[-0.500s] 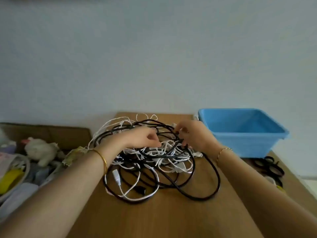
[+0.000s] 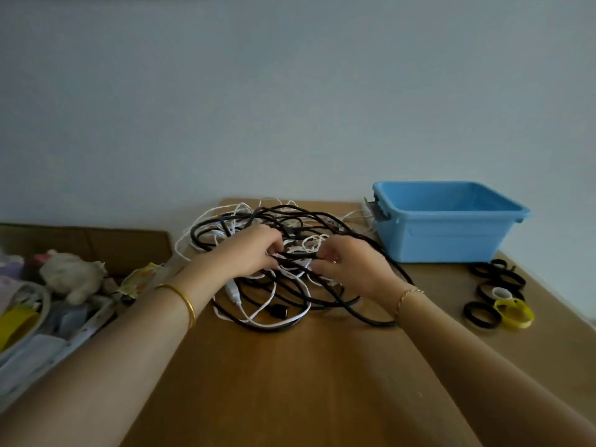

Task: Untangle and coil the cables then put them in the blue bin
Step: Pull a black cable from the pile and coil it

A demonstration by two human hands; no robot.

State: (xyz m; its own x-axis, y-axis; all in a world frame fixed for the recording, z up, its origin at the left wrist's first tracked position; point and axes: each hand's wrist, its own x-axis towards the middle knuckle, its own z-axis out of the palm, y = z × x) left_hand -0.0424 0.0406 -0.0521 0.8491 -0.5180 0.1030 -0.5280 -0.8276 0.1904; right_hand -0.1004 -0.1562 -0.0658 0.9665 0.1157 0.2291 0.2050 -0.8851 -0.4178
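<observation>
1. The tangled cables (image 2: 287, 279) lie mid-tabletop (image 2: 290, 388), directly beneath both hands.
2. A black strand (image 2: 298, 257) runs left to right between the hands, so I judge it should be drawn out sideways.
3. The left hand (image 2: 248, 253) pinches it with curled fingers (image 2: 274, 245); the right hand (image 2: 351, 266) pinches it likewise.
4. The blue bin (image 2: 445, 227) stands just beside the tangle, nearer the right hand.
5. The tabletop is wooden; a plain pale wall rises behind.

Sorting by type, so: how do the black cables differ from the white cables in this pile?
Black cables are thicker; white cables are thinner, and one looks flat. Black loops sweep widest, to the near right; white ones trail off the far left. Both lie tangled in one pile on the table, gripped by the left hand and right hand.
</observation>
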